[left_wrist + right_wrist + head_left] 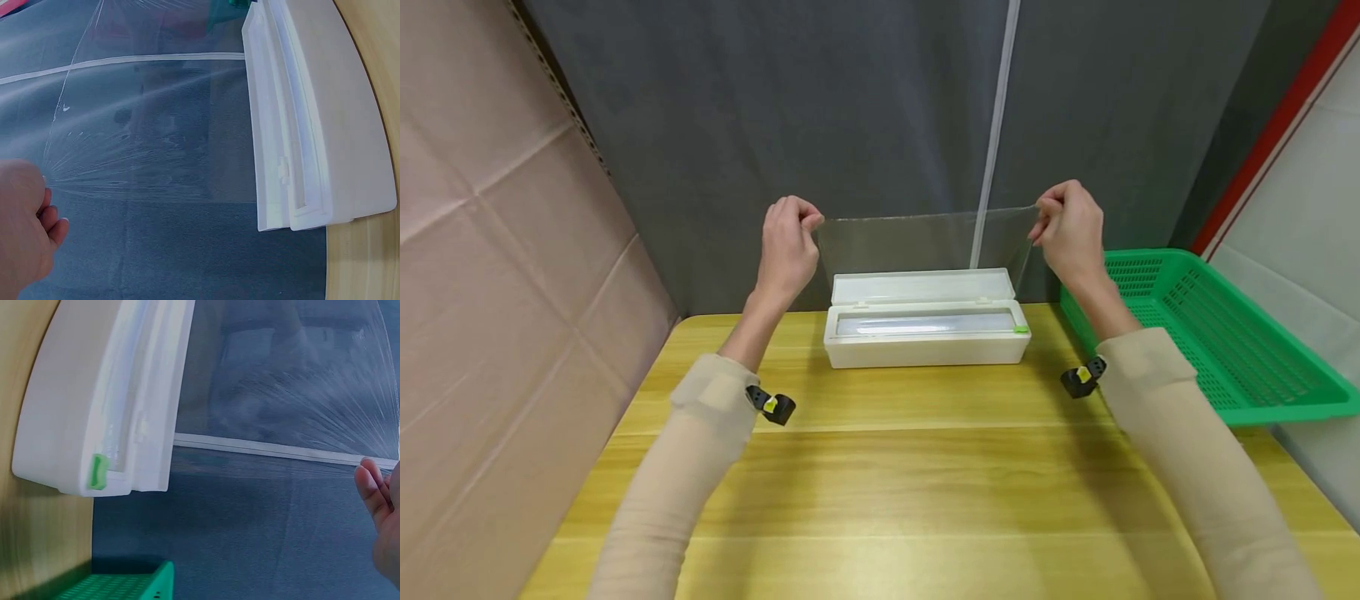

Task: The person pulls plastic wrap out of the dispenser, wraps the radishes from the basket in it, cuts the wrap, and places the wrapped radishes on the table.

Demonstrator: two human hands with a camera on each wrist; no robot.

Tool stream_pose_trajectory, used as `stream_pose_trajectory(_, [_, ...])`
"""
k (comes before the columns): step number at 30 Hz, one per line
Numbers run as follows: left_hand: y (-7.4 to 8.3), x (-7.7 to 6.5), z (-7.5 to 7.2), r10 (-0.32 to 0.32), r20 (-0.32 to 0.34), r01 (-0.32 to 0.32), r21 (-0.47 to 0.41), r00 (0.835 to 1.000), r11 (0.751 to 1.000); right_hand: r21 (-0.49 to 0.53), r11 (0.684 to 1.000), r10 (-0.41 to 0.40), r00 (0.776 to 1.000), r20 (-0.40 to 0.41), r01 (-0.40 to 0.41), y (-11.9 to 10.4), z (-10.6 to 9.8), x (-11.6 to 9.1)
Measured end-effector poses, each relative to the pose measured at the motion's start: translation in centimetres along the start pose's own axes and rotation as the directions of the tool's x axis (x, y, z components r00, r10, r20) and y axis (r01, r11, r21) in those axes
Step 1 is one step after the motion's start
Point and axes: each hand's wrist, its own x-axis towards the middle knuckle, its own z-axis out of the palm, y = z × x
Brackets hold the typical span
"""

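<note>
A clear sheet of plastic wrap (917,242) is stretched between both hands, rising behind the raised lid of a white wrap dispenser box (925,350). My left hand (788,250) pinches its left corner, and fine creases fan out from those fingers in the left wrist view. At the opposite corner my right hand (1073,229) pinches the film between thumb and fingers. The lid (922,287) stands tipped back, showing a pale interior. A small green slider (1021,329) sits at the front right of the box.
The box stands near the back edge of a wooden table (880,500). To the right, beside my right forearm, is a green plastic basket (1247,333). A dark grey curtain (737,108) hangs behind, and a pinkish covered wall (497,275) rises at the left.
</note>
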Motion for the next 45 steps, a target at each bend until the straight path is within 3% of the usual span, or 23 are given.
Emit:
stream_pose_trajectory(22, [1.3,0.9,-1.7,0.033,-0.073,-0.037,-0.052,0.997,0.998,-0.008,1.0,-0.028,0.999,-0.039,0.028,-1.7,-1.4,0.7])
stream_pose_trajectory(33, [2.0,-0.9,-2.2,-0.004,-0.059,-0.005,-0.137,0.998,0.991,0.034,0.998,-0.045,0.998,-0.04,0.047,-1.9,-2.6,-0.9])
stream_pose_trajectory(40, [2.2,-2.3,-2.3,0.028,-0.048,-0.038,-0.215,0.998,0.976,0.072,0.993,-0.088,0.995,-0.043,0.091,-1.6,-3.5,-2.4])
stream_pose_trajectory(45, [2.5,-3.5,-2.7,0.021,-0.017,-0.025,-0.282,1.0,0.959,0.137,0.985,-0.104,0.994,-0.016,0.105,-1.4,-4.3,-3.6])
